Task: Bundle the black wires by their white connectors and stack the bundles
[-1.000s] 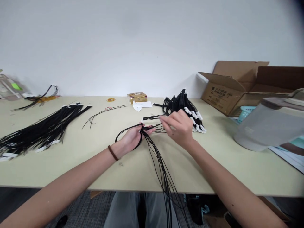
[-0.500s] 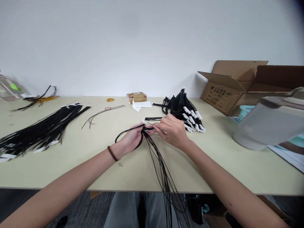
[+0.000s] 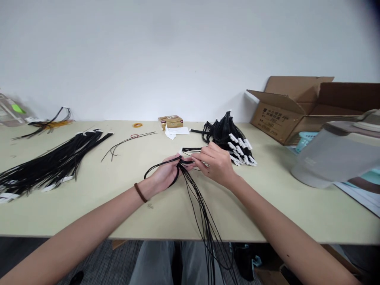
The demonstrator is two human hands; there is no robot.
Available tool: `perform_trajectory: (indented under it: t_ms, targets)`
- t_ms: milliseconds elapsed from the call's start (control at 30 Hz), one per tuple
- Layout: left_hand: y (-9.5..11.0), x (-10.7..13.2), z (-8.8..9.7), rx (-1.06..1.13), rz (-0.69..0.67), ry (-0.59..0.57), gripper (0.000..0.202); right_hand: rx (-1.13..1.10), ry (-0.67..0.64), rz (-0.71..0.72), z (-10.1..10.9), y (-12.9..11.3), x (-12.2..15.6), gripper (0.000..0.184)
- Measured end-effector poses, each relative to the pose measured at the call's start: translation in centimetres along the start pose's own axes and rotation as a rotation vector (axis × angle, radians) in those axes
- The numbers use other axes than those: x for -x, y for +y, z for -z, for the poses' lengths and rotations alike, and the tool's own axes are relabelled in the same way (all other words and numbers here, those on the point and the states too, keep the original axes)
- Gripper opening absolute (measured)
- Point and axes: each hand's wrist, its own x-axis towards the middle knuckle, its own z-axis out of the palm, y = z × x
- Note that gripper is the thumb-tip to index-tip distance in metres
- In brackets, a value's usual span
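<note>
Our left hand (image 3: 166, 173) holds black wires (image 3: 192, 181), our right hand (image 3: 219, 163) pinches some, open cardboard box (image 3: 274, 122) behind grey container (image 3: 332, 156), contents unclear

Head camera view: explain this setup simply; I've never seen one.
No machine here: the left hand and right hand are a person's own, bare. The camera is worn on the head, looking forward and down. The left hand holds a bundle of black wires, trailing past the near edge of the table; the right hand pinches some of them. At left lies a heap of wires; at right, a pile with white ends, a cardboard box and a grey container. A small gold box sits at the back.
</note>
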Motion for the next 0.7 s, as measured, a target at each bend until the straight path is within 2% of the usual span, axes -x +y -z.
perform_trajectory:
  t_ms: [700]
  targets:
    - [0.21,0.18,-0.32,-0.001,-0.016,-0.006,0.021,-0.002,-0.002,-0.026,0.27,-0.27,-0.19,0.015]
